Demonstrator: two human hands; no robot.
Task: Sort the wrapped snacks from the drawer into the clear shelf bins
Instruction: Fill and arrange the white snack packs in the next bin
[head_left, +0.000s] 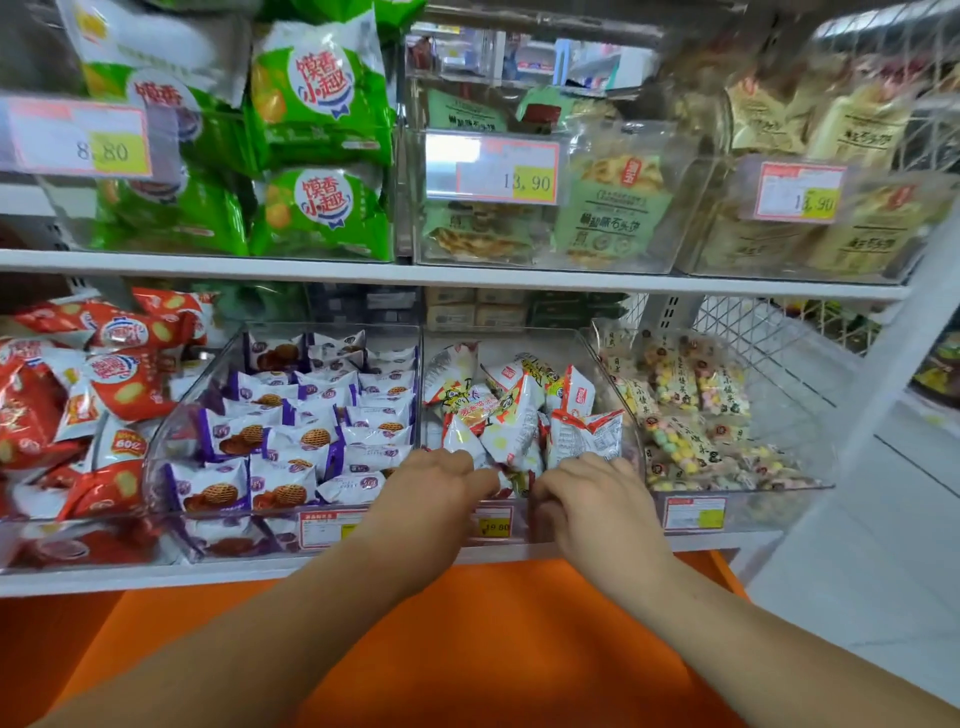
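Both my hands reach into the middle clear bin (597, 358) on the lower shelf. The bin holds several white, red and yellow wrapped snacks (514, 415). My left hand (441, 475) lies at the bin's front left, fingers curled down among the packets. My right hand (582, 491) lies at the front right, its fingers bent into the pile. The packets and the hands themselves hide the fingertips, so whether either hand holds a packet does not show. No drawer is in view.
Left of this bin a clear bin (182, 415) holds purple-and-white packets (291, 441); further left lie red packets (78, 405). To the right stands a bin of pastel candy bags (691, 410). The upper shelf (467, 275) carries green and beige snack bags. An orange surface (467, 639) lies below.
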